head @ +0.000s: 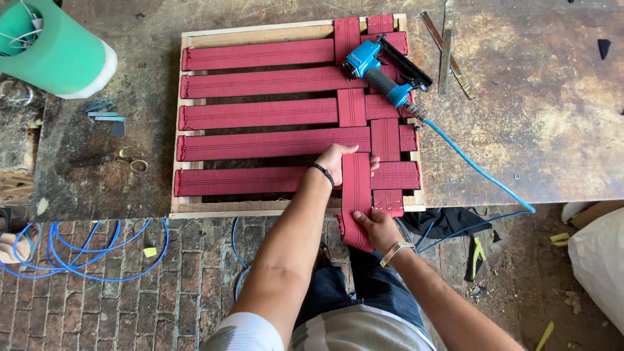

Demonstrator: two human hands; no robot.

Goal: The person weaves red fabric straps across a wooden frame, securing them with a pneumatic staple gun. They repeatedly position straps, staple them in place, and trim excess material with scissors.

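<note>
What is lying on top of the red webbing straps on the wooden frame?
A blue pneumatic staple gun lies on the red webbing straps near the wooden frame's far right corner. The left hand presses a vertical strap; the webbing beneath them is hidden.

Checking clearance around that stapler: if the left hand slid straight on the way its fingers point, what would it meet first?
The left hand points up-right across the red webbing; it would probably meet the vertical strap first, well before the blue stapler.

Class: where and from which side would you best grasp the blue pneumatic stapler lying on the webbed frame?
Probably by the black ribbed handle of the stapler, coming from above: it lies on its side across the red webbing, handle exposed, with the blue hose trailing off toward the right.
</note>
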